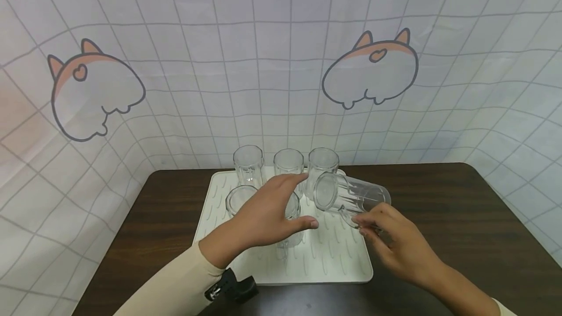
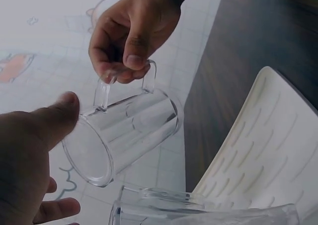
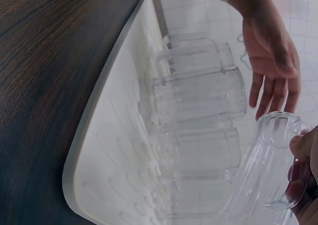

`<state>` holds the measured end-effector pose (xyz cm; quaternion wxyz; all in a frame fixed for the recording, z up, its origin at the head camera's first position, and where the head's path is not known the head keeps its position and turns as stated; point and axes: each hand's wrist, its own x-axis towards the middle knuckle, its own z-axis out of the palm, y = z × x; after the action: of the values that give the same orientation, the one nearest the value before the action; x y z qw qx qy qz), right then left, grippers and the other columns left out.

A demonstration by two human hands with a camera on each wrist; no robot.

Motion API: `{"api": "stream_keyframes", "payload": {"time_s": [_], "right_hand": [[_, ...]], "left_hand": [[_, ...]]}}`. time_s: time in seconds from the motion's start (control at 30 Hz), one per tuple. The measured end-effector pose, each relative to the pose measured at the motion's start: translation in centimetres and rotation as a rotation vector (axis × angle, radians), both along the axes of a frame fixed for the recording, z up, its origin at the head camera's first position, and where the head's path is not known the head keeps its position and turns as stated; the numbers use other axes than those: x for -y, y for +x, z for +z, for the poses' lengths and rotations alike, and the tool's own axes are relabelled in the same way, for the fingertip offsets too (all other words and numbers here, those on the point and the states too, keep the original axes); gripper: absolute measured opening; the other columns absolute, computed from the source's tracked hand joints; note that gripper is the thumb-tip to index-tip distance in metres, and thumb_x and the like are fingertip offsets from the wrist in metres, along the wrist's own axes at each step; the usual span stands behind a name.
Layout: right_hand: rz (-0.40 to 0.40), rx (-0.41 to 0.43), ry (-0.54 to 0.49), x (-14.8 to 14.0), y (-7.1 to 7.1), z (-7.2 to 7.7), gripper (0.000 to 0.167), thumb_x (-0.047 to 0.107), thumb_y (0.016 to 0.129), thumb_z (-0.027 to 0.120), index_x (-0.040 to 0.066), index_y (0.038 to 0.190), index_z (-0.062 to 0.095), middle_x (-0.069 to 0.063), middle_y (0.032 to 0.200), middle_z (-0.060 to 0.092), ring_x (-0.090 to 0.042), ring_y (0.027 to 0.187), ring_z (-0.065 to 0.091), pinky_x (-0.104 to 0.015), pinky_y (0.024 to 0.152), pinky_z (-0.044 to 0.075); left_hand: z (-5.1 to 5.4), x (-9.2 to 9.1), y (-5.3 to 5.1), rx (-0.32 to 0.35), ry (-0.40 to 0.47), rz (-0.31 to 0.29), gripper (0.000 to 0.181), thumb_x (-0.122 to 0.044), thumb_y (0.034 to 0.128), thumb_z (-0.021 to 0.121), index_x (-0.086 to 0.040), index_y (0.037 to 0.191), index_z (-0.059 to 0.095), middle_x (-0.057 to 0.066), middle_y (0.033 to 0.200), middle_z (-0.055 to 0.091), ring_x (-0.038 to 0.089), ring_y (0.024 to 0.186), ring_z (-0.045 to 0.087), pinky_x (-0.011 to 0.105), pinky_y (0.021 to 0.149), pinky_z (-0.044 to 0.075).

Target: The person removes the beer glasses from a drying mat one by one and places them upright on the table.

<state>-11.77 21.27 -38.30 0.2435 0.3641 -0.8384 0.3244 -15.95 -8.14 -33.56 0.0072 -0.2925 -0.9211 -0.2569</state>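
Observation:
A clear glass mug (image 1: pixel 362 191) is held on its side above the right part of the white ridged tray (image 1: pixel 333 262). My right hand (image 1: pixel 399 245) pinches its handle between thumb and fingers, as the left wrist view also shows. Close to the mug's left end is my left hand (image 1: pixel 268 216), thumb and fingers spread apart, holding nothing. In the right wrist view the left hand's fingertips (image 3: pixel 278 103) come near the end of the held mug (image 3: pixel 256 170); whether they touch it I cannot tell. Below the left hand stand glass mugs, partly hidden by it.
Three clear mugs stand along the tray's back edge: one on the left (image 1: pixel 249 162), one in the middle (image 1: pixel 288 161), one on the right (image 1: pixel 323 160). Another mug (image 1: pixel 239 199) stands front left. The dark wooden table (image 1: pixel 439 218) meets a white checked curtain (image 1: pixel 272 87).

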Motion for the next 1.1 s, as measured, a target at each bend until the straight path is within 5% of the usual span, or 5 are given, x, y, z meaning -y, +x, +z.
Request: {"api": "stream_keyframes", "payload": {"time_s": [0.7, 1.1], "right_hand": [[0.046, -0.025, -0.013, 0.6, 0.3, 0.2, 0.035, 0.038, 0.108, 0.049, 0.013, 0.114, 0.072, 0.009, 0.1, 0.06, -0.004, 0.085, 0.056, -0.018, 0.073, 0.046], [0.073, -0.026, -0.01, 0.4, 0.4, -0.1, 0.034, 0.037, 0.108, 0.05, 0.012, 0.114, 0.073, 0.008, 0.1, 0.06, -0.002, 0.079, 0.053, -0.014, 0.068, 0.045]], "left_hand": [[0.3, -2.8, -1.3, -0.031, -0.028, -0.044, 0.092, -0.066, 0.0925, 0.063, -0.007, 0.158, 0.036, 0.009, 0.154, 0.048, 0.028, 0.143, 0.042, 0.044, 0.115, 0.035], [-0.2, -3.0, -1.6, -0.167, -0.06, -0.067, 0.079, -0.06, 0.0897, 0.07, -0.006, 0.145, 0.053, 0.006, 0.134, 0.063, 0.026, 0.128, 0.054, 0.04, 0.107, 0.043]]}}
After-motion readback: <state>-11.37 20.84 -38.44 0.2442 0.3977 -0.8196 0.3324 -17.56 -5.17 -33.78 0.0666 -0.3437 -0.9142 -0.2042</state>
